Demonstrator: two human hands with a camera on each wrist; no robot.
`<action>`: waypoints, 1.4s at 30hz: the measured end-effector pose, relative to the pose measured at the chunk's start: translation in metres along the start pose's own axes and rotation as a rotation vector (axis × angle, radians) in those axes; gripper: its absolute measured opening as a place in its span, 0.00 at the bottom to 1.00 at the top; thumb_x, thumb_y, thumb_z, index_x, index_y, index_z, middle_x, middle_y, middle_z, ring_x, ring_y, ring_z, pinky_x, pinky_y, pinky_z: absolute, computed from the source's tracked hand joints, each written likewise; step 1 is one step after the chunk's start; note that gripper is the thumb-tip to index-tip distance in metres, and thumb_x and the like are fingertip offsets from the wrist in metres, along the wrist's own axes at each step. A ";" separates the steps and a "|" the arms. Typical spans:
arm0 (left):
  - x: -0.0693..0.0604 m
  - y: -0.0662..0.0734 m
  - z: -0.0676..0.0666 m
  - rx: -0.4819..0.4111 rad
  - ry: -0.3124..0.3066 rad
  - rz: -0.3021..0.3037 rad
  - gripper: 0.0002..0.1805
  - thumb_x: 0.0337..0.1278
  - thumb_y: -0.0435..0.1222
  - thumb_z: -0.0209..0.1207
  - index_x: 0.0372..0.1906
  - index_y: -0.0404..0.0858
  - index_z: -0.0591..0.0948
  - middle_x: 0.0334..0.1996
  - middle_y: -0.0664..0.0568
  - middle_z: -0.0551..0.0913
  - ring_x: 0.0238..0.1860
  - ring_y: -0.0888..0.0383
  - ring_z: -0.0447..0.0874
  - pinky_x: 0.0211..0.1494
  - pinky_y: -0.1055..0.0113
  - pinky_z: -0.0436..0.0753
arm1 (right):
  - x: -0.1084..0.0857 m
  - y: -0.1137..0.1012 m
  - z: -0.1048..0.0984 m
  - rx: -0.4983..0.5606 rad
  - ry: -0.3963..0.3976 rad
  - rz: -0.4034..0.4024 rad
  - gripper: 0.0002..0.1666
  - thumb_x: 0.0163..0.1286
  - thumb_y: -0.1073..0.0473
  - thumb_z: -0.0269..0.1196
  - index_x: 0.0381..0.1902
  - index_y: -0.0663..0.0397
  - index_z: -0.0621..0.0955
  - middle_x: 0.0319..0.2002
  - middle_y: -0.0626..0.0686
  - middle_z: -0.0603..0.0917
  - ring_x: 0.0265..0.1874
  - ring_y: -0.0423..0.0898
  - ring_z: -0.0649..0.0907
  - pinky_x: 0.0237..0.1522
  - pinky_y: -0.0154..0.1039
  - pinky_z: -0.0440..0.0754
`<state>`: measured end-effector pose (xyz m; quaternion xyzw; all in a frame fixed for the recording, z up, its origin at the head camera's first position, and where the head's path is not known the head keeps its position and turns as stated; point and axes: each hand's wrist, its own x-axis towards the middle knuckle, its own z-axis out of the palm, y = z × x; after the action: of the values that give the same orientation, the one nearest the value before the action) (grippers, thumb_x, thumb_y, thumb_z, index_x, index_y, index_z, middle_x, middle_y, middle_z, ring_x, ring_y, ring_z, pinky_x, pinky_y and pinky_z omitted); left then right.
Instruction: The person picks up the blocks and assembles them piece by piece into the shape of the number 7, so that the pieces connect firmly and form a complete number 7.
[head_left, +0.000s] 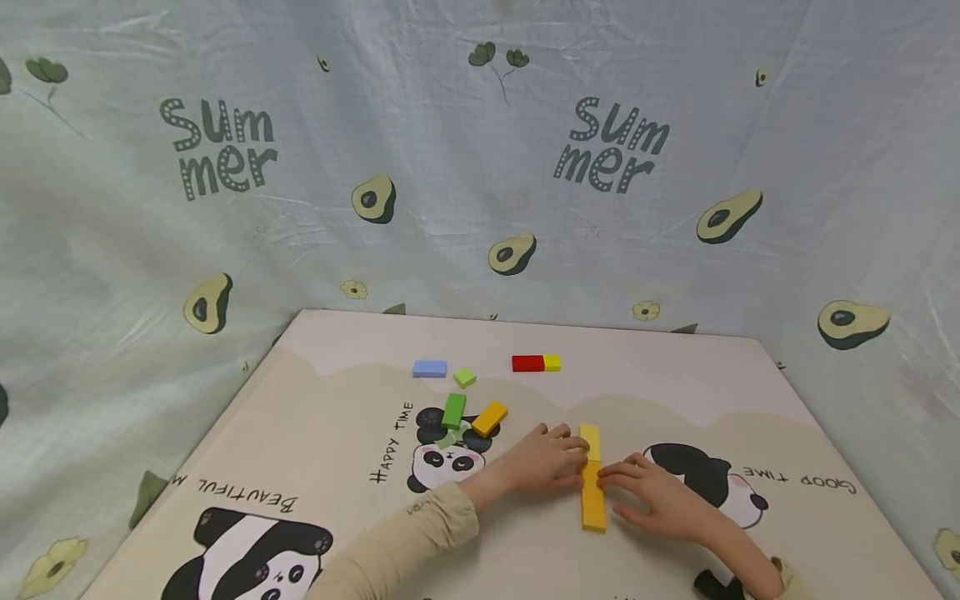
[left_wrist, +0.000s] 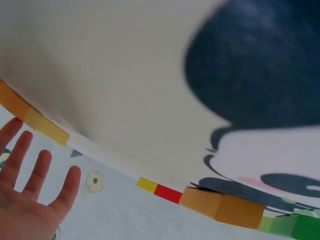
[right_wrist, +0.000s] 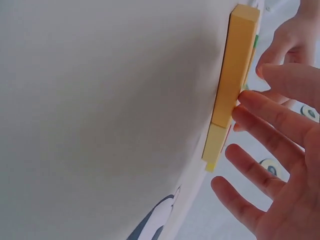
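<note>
On the table, a pale yellow block lies end to end with a longer orange-yellow block, forming one straight row. My left hand is on the row's left side, its fingertips at the place where the two blocks meet. From the other side, my right hand reaches in with fingers extended, fingertips touching the longer block's edge. In the right wrist view the right-hand fingers are spread loosely beside the row. The left wrist view has the left-hand fingers straight and apart, one near the joint.
Farther back lie a blue block, a small light green block, and a red block touching a small yellow block. A green block and an orange block sit on the panda print left of the hands.
</note>
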<state>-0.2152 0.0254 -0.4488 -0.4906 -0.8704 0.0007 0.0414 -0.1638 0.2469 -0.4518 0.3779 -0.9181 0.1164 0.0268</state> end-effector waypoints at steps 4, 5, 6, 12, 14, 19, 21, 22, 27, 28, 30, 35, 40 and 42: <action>-0.001 0.003 0.002 -0.021 0.008 0.003 0.24 0.55 0.58 0.48 0.53 0.51 0.74 0.54 0.61 0.74 0.52 0.62 0.69 0.52 0.66 0.71 | 0.000 0.001 -0.001 -0.018 0.015 0.012 0.17 0.57 0.53 0.62 0.46 0.40 0.77 0.48 0.41 0.77 0.45 0.39 0.72 0.44 0.42 0.75; -0.002 0.004 0.002 -0.029 0.008 -0.001 0.25 0.54 0.58 0.48 0.53 0.50 0.74 0.54 0.61 0.74 0.52 0.62 0.69 0.52 0.66 0.71 | 0.000 0.001 -0.002 -0.024 0.014 0.020 0.17 0.56 0.53 0.62 0.46 0.39 0.77 0.48 0.41 0.77 0.45 0.39 0.72 0.44 0.43 0.75; -0.002 0.004 0.002 -0.039 0.006 -0.006 0.26 0.54 0.58 0.49 0.54 0.50 0.74 0.55 0.60 0.74 0.52 0.62 0.69 0.52 0.66 0.71 | 0.001 0.002 -0.002 -0.026 0.017 0.026 0.17 0.56 0.53 0.63 0.46 0.40 0.78 0.48 0.41 0.77 0.45 0.40 0.73 0.44 0.44 0.75; -0.003 0.005 0.002 -0.094 -0.011 -0.015 0.27 0.55 0.57 0.48 0.55 0.48 0.73 0.56 0.59 0.73 0.53 0.61 0.69 0.54 0.66 0.70 | 0.008 0.016 -0.003 -0.052 0.053 0.074 0.15 0.56 0.55 0.63 0.43 0.43 0.79 0.44 0.41 0.78 0.43 0.40 0.73 0.42 0.41 0.76; -0.003 0.005 0.001 -0.108 -0.015 -0.010 0.26 0.56 0.57 0.48 0.56 0.48 0.72 0.56 0.58 0.73 0.54 0.60 0.69 0.55 0.66 0.70 | 0.012 0.021 -0.002 -0.064 0.079 0.089 0.14 0.56 0.56 0.63 0.42 0.45 0.79 0.43 0.42 0.78 0.42 0.41 0.73 0.39 0.39 0.76; -0.006 0.004 0.000 -0.106 -0.014 0.006 0.25 0.57 0.55 0.48 0.56 0.48 0.71 0.57 0.57 0.73 0.54 0.60 0.70 0.54 0.64 0.71 | 0.022 0.034 0.000 -0.082 0.146 0.114 0.14 0.56 0.58 0.63 0.42 0.49 0.79 0.42 0.47 0.79 0.40 0.43 0.74 0.37 0.39 0.76; -0.006 0.004 0.001 -0.092 -0.013 0.010 0.25 0.56 0.56 0.49 0.56 0.48 0.72 0.57 0.57 0.73 0.53 0.60 0.70 0.52 0.66 0.71 | 0.027 0.039 0.000 -0.100 0.166 0.116 0.15 0.55 0.59 0.63 0.43 0.51 0.79 0.41 0.49 0.80 0.39 0.44 0.74 0.37 0.41 0.76; -0.005 0.004 0.001 -0.084 -0.014 0.010 0.26 0.55 0.57 0.48 0.56 0.49 0.72 0.57 0.58 0.73 0.52 0.61 0.70 0.51 0.67 0.71 | 0.030 0.041 0.000 -0.109 0.170 0.118 0.15 0.55 0.59 0.63 0.43 0.51 0.79 0.42 0.50 0.80 0.39 0.45 0.74 0.38 0.42 0.76; -0.002 0.007 0.000 -0.060 -0.056 0.001 0.28 0.53 0.60 0.48 0.56 0.51 0.72 0.58 0.59 0.72 0.53 0.61 0.69 0.54 0.63 0.71 | 0.044 0.051 -0.001 -0.120 0.182 0.116 0.18 0.55 0.60 0.63 0.45 0.55 0.78 0.41 0.53 0.80 0.39 0.47 0.74 0.38 0.44 0.76; -0.002 0.007 0.000 -0.056 -0.069 -0.002 0.29 0.52 0.61 0.47 0.56 0.52 0.72 0.58 0.59 0.71 0.54 0.60 0.69 0.55 0.61 0.71 | 0.047 0.053 -0.002 -0.117 0.175 0.118 0.18 0.55 0.60 0.63 0.45 0.55 0.77 0.41 0.53 0.80 0.38 0.47 0.74 0.37 0.44 0.75; -0.001 0.008 -0.001 -0.057 -0.089 -0.005 0.29 0.52 0.61 0.47 0.56 0.52 0.71 0.59 0.59 0.71 0.55 0.59 0.69 0.56 0.58 0.71 | 0.052 0.057 -0.002 -0.112 0.160 0.123 0.18 0.56 0.60 0.62 0.46 0.56 0.77 0.41 0.53 0.80 0.38 0.47 0.74 0.36 0.44 0.75; -0.001 0.010 -0.004 -0.040 -0.108 -0.006 0.29 0.52 0.61 0.47 0.57 0.52 0.71 0.60 0.59 0.70 0.57 0.57 0.69 0.57 0.56 0.71 | 0.073 0.066 -0.004 -0.116 0.123 0.130 0.17 0.58 0.59 0.61 0.46 0.55 0.77 0.43 0.53 0.79 0.39 0.48 0.74 0.38 0.46 0.75; -0.002 0.010 -0.005 -0.030 -0.107 -0.002 0.29 0.53 0.60 0.47 0.57 0.52 0.71 0.60 0.59 0.70 0.56 0.58 0.69 0.56 0.58 0.71 | 0.095 0.069 -0.008 -0.108 0.096 0.123 0.17 0.59 0.58 0.60 0.47 0.54 0.77 0.45 0.54 0.79 0.43 0.50 0.74 0.43 0.49 0.75; -0.002 0.011 -0.006 -0.028 -0.106 0.000 0.29 0.53 0.61 0.47 0.57 0.52 0.71 0.60 0.59 0.70 0.56 0.58 0.69 0.56 0.59 0.71 | 0.102 0.070 -0.009 -0.111 0.092 0.121 0.17 0.59 0.57 0.60 0.47 0.54 0.77 0.45 0.54 0.79 0.44 0.51 0.74 0.44 0.50 0.75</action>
<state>-0.2045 0.0285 -0.4439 -0.4906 -0.8712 0.0146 -0.0118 -0.2859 0.2265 -0.4420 0.3141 -0.9420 0.0841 0.0829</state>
